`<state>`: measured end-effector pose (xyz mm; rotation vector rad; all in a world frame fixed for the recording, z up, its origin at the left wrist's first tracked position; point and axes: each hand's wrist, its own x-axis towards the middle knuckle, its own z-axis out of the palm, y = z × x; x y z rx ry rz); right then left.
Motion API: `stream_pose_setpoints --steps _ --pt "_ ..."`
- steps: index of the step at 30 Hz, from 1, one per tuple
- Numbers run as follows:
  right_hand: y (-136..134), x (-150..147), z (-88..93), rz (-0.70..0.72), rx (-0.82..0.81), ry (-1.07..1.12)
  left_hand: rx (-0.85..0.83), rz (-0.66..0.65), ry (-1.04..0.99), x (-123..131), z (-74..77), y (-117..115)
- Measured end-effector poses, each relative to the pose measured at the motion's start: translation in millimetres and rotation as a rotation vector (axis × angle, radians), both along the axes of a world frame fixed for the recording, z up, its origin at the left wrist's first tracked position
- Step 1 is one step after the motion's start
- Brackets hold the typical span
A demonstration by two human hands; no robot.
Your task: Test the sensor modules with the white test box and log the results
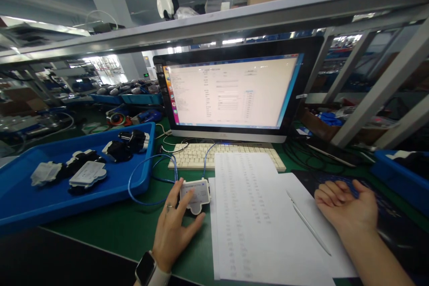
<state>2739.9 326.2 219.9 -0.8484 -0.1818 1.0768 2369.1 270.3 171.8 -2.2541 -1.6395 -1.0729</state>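
Note:
My left hand (176,223) reaches over a white device with a printed label (196,193) on the green bench. Its fingers are spread, with fingertips resting on the device's left side and face, and the thumb stands apart near its lower edge. A blue cable (132,187) loops beside the device. My right hand (348,205) lies palm up at the right, fingers loosely curled and thumb apart, with nothing in it. Between the hands are printed sheets of paper (248,232), and a white pen (310,228) lies on them near my right hand.
A blue tray (100,203) at the left carries several black-and-white devices. Behind the papers are a white keyboard (187,156) and a lit monitor (231,94). A dark mat (395,228) and a blue bin (398,178) lie right. A shelf (214,21) crosses above.

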Motion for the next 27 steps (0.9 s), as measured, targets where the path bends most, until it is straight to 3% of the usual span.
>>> stream_pose_setpoints --steps 3,6,9,20,24,27 --pt "-1 -1 1.5 -0.026 -0.02 0.015 -0.038 0.164 -0.108 -13 6.0 3" --pt "0 -1 1.1 -0.025 -0.025 0.027 -0.396 0.311 -0.099 -27 16.5 8" --pt "0 -1 0.9 -0.009 -0.02 0.024 -0.683 0.341 -0.006 -34 27.7 16" --pt "1 -1 0.7 -0.016 -0.03 0.046 -0.83 0.218 0.093 -39 45.6 42" --pt "2 2 -3.1 0.012 -0.014 -0.029 -0.771 0.261 0.114 -44 52.7 40" --pt "3 2 -3.3 0.019 -0.018 -0.057 -0.763 0.212 0.095 -38 53.4 33"
